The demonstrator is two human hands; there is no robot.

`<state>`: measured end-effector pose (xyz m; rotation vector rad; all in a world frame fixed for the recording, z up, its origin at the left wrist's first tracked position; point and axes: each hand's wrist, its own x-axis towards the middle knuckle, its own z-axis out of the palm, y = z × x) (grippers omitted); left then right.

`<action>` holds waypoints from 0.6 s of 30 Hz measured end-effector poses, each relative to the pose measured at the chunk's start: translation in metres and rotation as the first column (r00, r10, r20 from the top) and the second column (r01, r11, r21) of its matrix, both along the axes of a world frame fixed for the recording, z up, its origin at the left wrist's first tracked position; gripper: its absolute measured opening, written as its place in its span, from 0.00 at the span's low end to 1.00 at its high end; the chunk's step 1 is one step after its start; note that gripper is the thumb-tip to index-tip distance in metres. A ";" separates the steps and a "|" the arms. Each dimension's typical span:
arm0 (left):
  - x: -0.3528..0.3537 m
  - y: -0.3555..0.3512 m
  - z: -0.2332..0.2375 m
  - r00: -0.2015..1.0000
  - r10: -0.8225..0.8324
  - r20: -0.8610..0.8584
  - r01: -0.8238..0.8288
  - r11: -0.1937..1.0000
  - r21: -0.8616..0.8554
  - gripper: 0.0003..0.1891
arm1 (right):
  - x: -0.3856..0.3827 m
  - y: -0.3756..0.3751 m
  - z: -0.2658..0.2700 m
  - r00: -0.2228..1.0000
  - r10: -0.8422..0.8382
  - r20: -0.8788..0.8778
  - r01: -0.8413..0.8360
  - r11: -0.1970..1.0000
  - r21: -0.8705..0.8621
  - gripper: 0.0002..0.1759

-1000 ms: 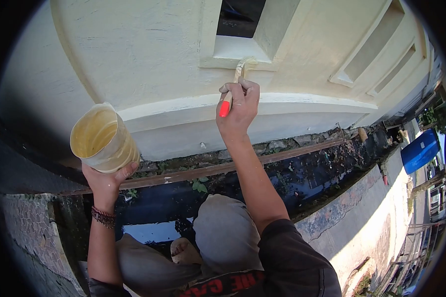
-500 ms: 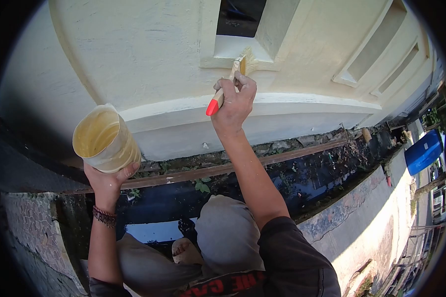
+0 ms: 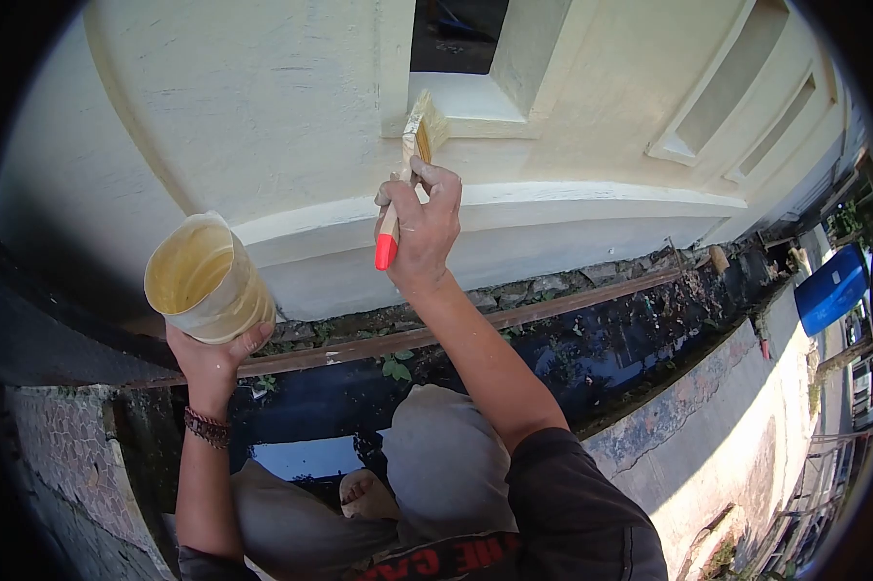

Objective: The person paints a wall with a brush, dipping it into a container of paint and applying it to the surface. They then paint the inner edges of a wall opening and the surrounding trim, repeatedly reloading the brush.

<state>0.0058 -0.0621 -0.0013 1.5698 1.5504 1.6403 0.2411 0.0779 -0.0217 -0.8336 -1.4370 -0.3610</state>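
Observation:
My right hand grips a paintbrush by its pale handle, whose end is red. Its paint-coated bristles touch the cream wall at the lower left corner of a recessed opening. Held up by my left hand is a paint container, cream-coloured and tilted so its open mouth shows. Yellowish paint coats its inside; the fingers wrap round its base from below.
Below the wall runs a ditch of dark water with a long beam across it. A concrete path lies to the right, with a blue drum beyond. More narrow recesses mark the wall at right. My bent knees are below.
My right hand and the paintbrush have moved left and slightly down along the opening's lower edge. The left hand with the paint container stays almost in place.

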 end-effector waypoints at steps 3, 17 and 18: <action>0.000 0.000 0.000 1.000 0.012 -0.002 -0.012 1.000 0.026 0.45 | 0.010 0.003 0.001 0.994 0.015 -0.107 -0.008 0.998 0.064 0.10; 0.004 -0.001 0.001 0.999 0.008 -0.036 -0.007 1.000 0.028 0.45 | 0.056 -0.003 0.012 0.872 0.480 -0.094 -0.480 0.877 0.028 0.13; 0.005 -0.001 0.001 1.000 0.006 -0.031 -0.005 1.000 0.031 0.45 | 0.073 0.006 0.010 0.877 0.466 -0.117 -0.468 0.883 0.004 0.12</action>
